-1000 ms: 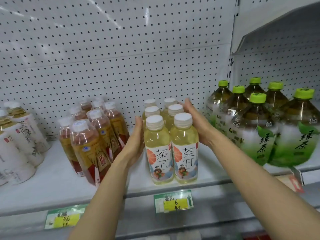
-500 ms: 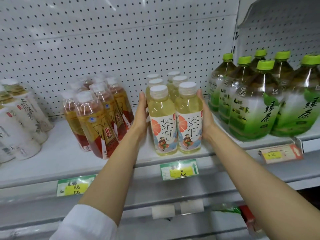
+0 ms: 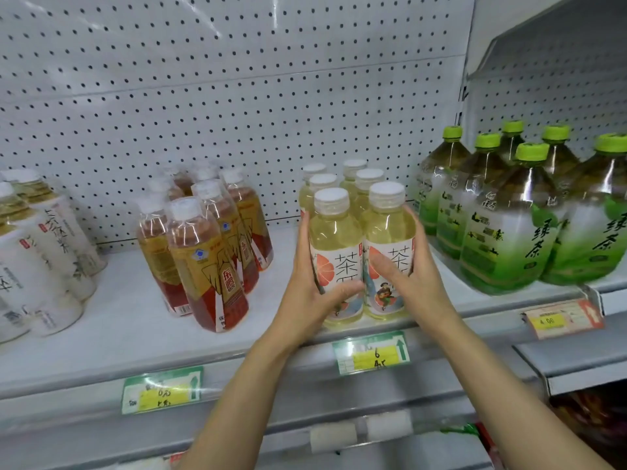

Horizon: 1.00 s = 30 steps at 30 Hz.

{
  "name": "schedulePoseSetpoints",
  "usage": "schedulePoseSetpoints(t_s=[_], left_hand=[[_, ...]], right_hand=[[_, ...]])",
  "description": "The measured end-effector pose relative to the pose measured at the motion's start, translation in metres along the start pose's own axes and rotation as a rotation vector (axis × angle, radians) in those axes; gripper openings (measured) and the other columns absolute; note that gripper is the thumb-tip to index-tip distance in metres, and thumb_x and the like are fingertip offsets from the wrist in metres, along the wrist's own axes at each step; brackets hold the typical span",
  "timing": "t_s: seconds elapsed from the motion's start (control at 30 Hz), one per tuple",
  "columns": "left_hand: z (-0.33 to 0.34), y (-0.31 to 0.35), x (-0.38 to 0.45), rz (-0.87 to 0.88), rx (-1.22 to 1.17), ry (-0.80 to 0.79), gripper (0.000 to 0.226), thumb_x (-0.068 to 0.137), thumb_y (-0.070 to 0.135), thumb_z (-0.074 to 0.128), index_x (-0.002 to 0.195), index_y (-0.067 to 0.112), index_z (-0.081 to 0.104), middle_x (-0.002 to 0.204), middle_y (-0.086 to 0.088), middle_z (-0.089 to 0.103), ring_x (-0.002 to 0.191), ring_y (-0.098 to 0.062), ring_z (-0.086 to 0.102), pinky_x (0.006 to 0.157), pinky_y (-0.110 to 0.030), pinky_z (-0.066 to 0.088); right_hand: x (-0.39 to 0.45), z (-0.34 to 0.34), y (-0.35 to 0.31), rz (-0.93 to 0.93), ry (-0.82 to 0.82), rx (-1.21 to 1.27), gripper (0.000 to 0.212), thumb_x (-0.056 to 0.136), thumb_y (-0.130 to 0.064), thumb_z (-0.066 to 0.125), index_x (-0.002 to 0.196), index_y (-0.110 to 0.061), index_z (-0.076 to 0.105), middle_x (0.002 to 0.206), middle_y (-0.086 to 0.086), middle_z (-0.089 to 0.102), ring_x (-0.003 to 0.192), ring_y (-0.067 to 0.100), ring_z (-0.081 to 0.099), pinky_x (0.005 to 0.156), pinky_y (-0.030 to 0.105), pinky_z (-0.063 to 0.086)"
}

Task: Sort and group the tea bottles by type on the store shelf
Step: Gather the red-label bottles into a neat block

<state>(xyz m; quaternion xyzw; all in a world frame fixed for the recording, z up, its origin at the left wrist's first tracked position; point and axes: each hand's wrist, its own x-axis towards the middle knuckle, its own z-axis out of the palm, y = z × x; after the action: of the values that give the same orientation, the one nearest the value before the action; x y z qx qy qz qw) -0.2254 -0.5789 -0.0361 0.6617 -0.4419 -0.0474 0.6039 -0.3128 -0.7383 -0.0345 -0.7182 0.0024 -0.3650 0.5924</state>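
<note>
Several pale yellow tea bottles with white caps stand in two rows at the shelf's middle. My left hand (image 3: 314,286) grips the front left yellow bottle (image 3: 334,242), thumb across its label. My right hand (image 3: 412,278) grips the front right yellow bottle (image 3: 388,228), thumb on its label. Both bottles stand upright at the front edge of the white shelf (image 3: 129,320). Several amber tea bottles (image 3: 203,262) with red labels stand to the left. Large green-capped green tea bottles (image 3: 509,225) stand to the right.
White-labelled tea bottles (image 3: 37,252) crowd the far left of the shelf. A perforated white back panel (image 3: 237,106) rises behind everything. Price tags (image 3: 371,352) hang on the shelf's front rail. A lower shelf sits below.
My hands slid forward along the yellow rows, from flat against the sides to gripping the two front bottles with thumbs across their labels. The camera came closer.
</note>
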Motion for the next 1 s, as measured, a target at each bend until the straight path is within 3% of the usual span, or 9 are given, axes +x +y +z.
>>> schedulePoseSetpoints(t_s=[0.07, 0.17, 0.3, 0.5, 0.6, 0.77, 0.83, 0.93, 1.0], left_hand=[[-0.005, -0.006, 0.004, -0.005, -0.019, -0.008, 0.12, 0.079, 0.011, 0.081, 0.159, 0.032, -0.006, 0.159, 0.003, 0.034, 0.138, -0.006, 0.046, 0.11, -0.028, 0.044], [-0.007, -0.013, 0.006, -0.005, -0.007, -0.047, 0.117, 0.079, 0.029, 0.08, 0.156, 0.047, -0.006, 0.164, -0.002, 0.028, 0.144, -0.017, 0.04, 0.116, -0.047, 0.039], [-0.004, -0.012, 0.004, -0.015, -0.013, -0.024, 0.112, 0.082, 0.026, 0.076, 0.156, 0.048, -0.006, 0.163, 0.0, 0.029, 0.145, -0.017, 0.04, 0.116, -0.052, 0.037], [-0.003, -0.007, -0.014, -0.029, 0.144, 0.079, 0.101, 0.088, 0.03, 0.073, 0.157, 0.046, 0.001, 0.156, 0.011, 0.041, 0.137, -0.008, 0.048, 0.107, -0.047, 0.048], [0.001, -0.003, -0.018, -0.059, 0.206, 0.158, 0.093, 0.087, 0.031, 0.074, 0.157, 0.046, 0.014, 0.141, 0.012, 0.045, 0.127, -0.004, 0.051, 0.1, -0.04, 0.054], [0.003, 0.002, -0.019, -0.111, 0.24, 0.178, 0.084, 0.091, 0.018, 0.071, 0.157, 0.037, 0.022, 0.122, 0.002, 0.042, 0.101, 0.019, 0.051, 0.083, -0.006, 0.05], [0.004, 0.005, -0.02, -0.115, 0.258, 0.177, 0.082, 0.092, 0.019, 0.07, 0.157, 0.037, 0.023, 0.121, 0.001, 0.043, 0.101, 0.015, 0.051, 0.081, -0.009, 0.05], [0.005, 0.007, -0.024, -0.116, 0.391, 0.136, 0.078, 0.093, 0.031, 0.068, 0.156, 0.038, 0.022, 0.13, 0.001, 0.05, 0.113, -0.001, 0.051, 0.097, -0.029, 0.051], [0.006, 0.006, -0.039, -0.094, 0.548, 0.151, 0.075, 0.094, 0.04, 0.064, 0.156, 0.033, 0.022, 0.139, 0.002, 0.051, 0.125, -0.011, 0.048, 0.106, -0.032, 0.043]], right_hand=[[-0.004, 0.003, -0.002, -0.002, 0.041, -0.027, 0.08, 0.079, -0.043, 0.073, 0.147, -0.027, 0.034, 0.129, -0.017, 0.061, 0.119, 0.001, 0.058, 0.098, 0.027, 0.05], [-0.008, 0.006, 0.001, -0.001, 0.093, -0.042, 0.069, 0.082, -0.041, 0.071, 0.142, -0.031, 0.037, 0.12, -0.027, 0.062, 0.114, -0.004, 0.059, 0.089, 0.014, 0.049], [-0.014, 0.011, 0.003, 0.008, 0.155, -0.099, 0.061, 0.084, -0.035, 0.068, 0.138, -0.03, 0.04, 0.113, -0.029, 0.063, 0.106, -0.01, 0.06, 0.081, 0.009, 0.048], [-0.028, 0.009, 0.007, 0.076, 0.113, -0.272, 0.088, 0.069, -0.022, 0.087, 0.141, -0.029, 0.037, 0.115, -0.027, 0.058, 0.099, -0.019, 0.056, 0.076, 0.001, 0.045], [-0.032, 0.007, 0.004, 0.101, 0.122, -0.328, 0.092, 0.067, -0.028, 0.089, 0.143, -0.029, 0.037, 0.123, -0.015, 0.063, 0.105, -0.006, 0.059, 0.082, 0.009, 0.047], [-0.034, 0.012, 0.002, 0.091, 0.175, -0.369, 0.089, 0.065, -0.039, 0.086, 0.141, -0.031, 0.04, 0.125, -0.01, 0.065, 0.109, 0.009, 0.063, 0.092, 0.036, 0.056], [-0.035, 0.01, 0.002, 0.088, 0.165, -0.386, 0.089, 0.065, -0.041, 0.086, 0.141, -0.032, 0.039, 0.126, -0.01, 0.064, 0.11, 0.012, 0.063, 0.092, 0.04, 0.055], [-0.04, 0.004, -0.003, 0.088, 0.105, -0.481, 0.083, 0.071, -0.039, 0.084, 0.139, -0.03, 0.038, 0.129, -0.007, 0.062, 0.114, 0.016, 0.061, 0.091, 0.038, 0.052], [-0.052, 0.004, -0.007, 0.054, 0.131, -0.606, 0.083, 0.077, -0.039, 0.08, 0.145, -0.022, 0.035, 0.139, 0.002, 0.055, 0.126, 0.023, 0.052, 0.097, 0.039, 0.046]])
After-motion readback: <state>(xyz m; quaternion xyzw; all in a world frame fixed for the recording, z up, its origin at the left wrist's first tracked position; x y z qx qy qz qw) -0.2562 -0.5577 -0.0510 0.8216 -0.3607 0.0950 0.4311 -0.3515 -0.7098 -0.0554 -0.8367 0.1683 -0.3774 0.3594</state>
